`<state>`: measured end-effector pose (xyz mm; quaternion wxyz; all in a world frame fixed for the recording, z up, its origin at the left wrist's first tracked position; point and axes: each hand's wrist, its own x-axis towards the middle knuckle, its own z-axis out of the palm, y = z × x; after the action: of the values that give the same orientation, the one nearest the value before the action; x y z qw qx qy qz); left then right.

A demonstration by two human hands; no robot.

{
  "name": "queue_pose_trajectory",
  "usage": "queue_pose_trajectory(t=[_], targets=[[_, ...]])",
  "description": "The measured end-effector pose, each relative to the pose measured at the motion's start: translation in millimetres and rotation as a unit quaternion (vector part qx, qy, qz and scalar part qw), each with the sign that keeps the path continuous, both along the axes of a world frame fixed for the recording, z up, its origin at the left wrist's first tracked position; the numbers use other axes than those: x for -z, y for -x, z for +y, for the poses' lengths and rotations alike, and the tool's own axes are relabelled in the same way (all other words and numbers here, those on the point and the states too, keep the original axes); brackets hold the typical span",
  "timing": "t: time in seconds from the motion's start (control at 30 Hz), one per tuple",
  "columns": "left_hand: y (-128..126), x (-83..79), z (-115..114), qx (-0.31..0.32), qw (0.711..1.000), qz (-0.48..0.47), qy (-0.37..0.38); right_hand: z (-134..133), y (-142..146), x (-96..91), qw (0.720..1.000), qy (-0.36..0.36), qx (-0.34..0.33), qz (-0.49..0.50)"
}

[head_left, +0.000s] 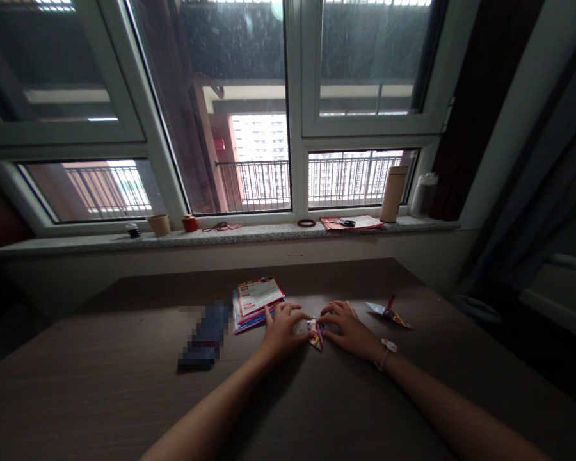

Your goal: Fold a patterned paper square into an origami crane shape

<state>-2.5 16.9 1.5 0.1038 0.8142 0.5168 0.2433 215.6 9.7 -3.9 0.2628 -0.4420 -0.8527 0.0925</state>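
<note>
A small folded piece of patterned paper lies on the brown table, between both of my hands. My left hand rests on its left side, fingers bent and pressing down on the paper. My right hand, with a band on the wrist, presses its right side with curled fingertips. A finished folded paper figure sits to the right of my right hand. A stack of coloured paper sheets lies just left of my left hand.
A dark flat object lies on the table left of the stack. On the stone windowsill stand a cup, a small red pot, scissors on papers and a tall cylinder. A curtain hangs on the right.
</note>
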Motion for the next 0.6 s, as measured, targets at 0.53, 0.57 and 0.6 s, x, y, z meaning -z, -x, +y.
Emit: queue_pose_trajectory(t=[0.53, 0.57, 0.6], targets=[[0.0, -1.5, -2.8, 0.001, 0.997, 0.074, 0.003, 6.1, -2.7, 1.6, 0.997, 0.038, -0.01, 0.065], [0.2, -2.2, -3.3, 0.004, 0.997, 0.081, -0.003, 6.5, -2.9, 1.9, 0.997, 0.037, -0.013, 0.066], [0.4, -3.0, -4.0, 0.009, 0.996, 0.089, -0.009, 6.8, -3.1, 2.3, 0.997, 0.036, -0.018, 0.068]])
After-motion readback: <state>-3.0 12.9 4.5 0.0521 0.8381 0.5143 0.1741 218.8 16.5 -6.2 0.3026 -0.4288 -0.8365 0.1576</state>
